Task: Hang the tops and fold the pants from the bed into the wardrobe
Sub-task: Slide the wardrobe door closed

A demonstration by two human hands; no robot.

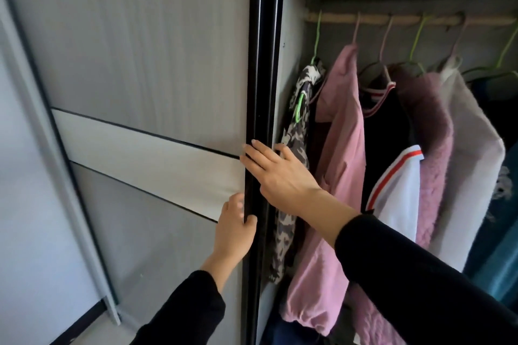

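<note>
Teal garment (pixel 501 266) cut off right, rail (pixel 364 19) end too

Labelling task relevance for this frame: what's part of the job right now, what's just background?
In use: sliding door, gripped at its edge by left hand, pressed by right hand; hanging rail.
Background: patterned garment, pink jacket, fuzzy mauve coat, all already hanging.

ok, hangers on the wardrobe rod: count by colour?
Green hangers: 3
Pink hangers: 3
Total: 6, counted by the hooks over the rod
</note>
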